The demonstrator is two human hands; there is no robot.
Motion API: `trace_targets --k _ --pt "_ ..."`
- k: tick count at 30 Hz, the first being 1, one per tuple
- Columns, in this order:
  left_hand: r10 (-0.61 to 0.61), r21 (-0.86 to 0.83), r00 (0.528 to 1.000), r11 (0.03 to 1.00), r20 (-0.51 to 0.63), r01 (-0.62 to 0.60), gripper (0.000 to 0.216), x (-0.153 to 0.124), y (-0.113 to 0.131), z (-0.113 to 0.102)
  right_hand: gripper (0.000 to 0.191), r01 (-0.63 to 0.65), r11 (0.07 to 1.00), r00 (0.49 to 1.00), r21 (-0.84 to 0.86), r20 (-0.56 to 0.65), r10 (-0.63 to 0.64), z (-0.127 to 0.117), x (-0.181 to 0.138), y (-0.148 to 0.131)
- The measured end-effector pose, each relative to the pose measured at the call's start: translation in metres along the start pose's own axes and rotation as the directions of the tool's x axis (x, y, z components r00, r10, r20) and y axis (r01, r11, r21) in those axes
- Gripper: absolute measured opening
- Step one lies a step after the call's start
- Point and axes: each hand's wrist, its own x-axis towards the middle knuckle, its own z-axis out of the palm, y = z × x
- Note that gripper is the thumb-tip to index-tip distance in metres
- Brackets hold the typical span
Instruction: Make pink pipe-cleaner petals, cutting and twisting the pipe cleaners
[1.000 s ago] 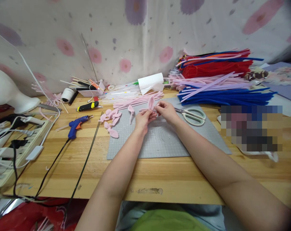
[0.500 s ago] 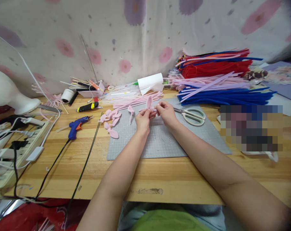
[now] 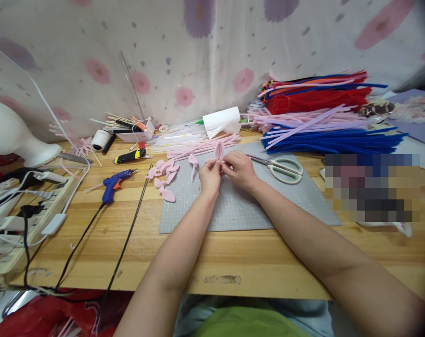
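Between my two hands, over the grey cutting mat (image 3: 184, 215), is a pink pipe cleaner (image 3: 219, 150) bent into an upright petal-shaped loop. My left hand (image 3: 209, 177) pinches it at the base. My right hand (image 3: 239, 169) is closed too, its fingertips pressed on the same base and touching the left fingertips. Just left of my left hand lies a bent pink pipe cleaner piece (image 3: 193, 164). Farther left is a cluster of shaped pink pieces (image 3: 168, 194). Scissors (image 3: 286, 171) with pale handles lie right of my right hand, their blades partly behind it.
A blue glue gun (image 3: 111, 186) and a yellow-black utility knife (image 3: 130, 156) lie on the left, by a power strip (image 3: 30, 229) with cables. Bundles of blue (image 3: 339, 140) and red pipe cleaners (image 3: 314, 100) are stacked back right. A white roll (image 3: 221, 119) stands behind the mat.
My right hand has moved slightly left, closer to my left hand, and its fingers have come in to the loop's base. The whole view has shifted slightly.
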Motion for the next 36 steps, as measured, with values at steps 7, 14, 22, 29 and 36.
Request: trace_targets --k 7,14,22,29,36 --pt "-0.330 0.016 0.904 0.941 0.273 0.339 0.016 0.008 0.016 -0.015 0.011 -0.465 0.731 0.883 0.500 0.200 0.425 0.000 0.004 0.021" --pt "-0.323 -0.036 0.877 0.933 0.355 0.358 0.012 0.007 0.017 -0.019 0.013 -0.607 0.439 0.780 0.662 0.390 0.490 -0.004 0.004 0.027" --pt "-0.320 -0.092 0.893 0.927 0.316 0.365 0.015 0.006 0.014 -0.016 0.015 -0.639 0.383 0.740 0.667 0.398 0.542 -0.001 0.005 0.026" --pt "-0.302 -0.105 0.911 0.934 0.280 0.342 0.014 0.005 0.011 -0.014 0.018 -0.625 0.413 0.745 0.662 0.349 0.568 -0.001 0.007 0.025" --pt "-0.273 -0.171 0.940 0.936 0.202 0.309 0.011 0.005 0.011 -0.012 0.014 -0.535 0.560 0.799 0.633 0.164 0.578 -0.001 0.008 0.017"
